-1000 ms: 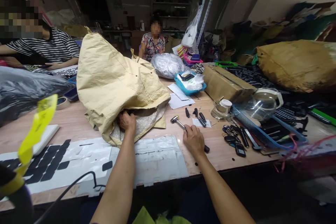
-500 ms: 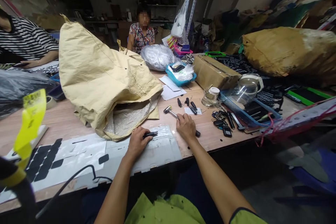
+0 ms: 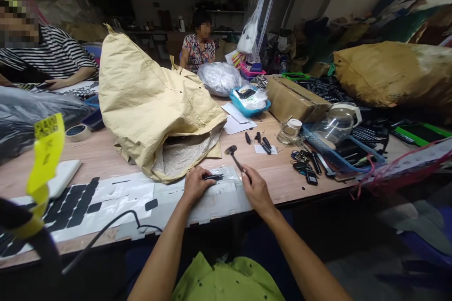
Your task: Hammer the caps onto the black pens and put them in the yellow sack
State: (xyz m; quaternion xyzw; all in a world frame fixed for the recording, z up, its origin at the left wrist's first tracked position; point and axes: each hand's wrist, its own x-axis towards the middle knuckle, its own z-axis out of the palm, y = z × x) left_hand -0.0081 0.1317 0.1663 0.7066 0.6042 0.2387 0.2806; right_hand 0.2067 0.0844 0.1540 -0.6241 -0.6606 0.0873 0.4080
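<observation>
My left hand (image 3: 197,183) is closed on a small, slim black piece (image 3: 216,177), whose free end points right over a clear sheet (image 3: 226,197) at the table's front edge. The piece is too small for me to tell its kind. My right hand (image 3: 256,188) grips the handle of a small hammer (image 3: 231,150), its head raised and pointing away from me. The hammer is just right of the black piece and apart from it. Left of my hands lies a white sheet (image 3: 116,197) with dark rounded patches (image 3: 76,202).
A large tan paper sack (image 3: 148,103) stands open-mouthed beyond my left hand. Right of the hammer lie several black tools (image 3: 264,143), a glass jar (image 3: 290,131), keys (image 3: 300,157) and a blue basket (image 3: 342,160). Two people sit across the table. A yellow tag (image 3: 45,150) hangs at left.
My right hand has lifted the hammer off the tabletop and brought its handle upright-ish, closer to the left hand. The view has shifted slightly left. My left hand keeps holding the black piece.
</observation>
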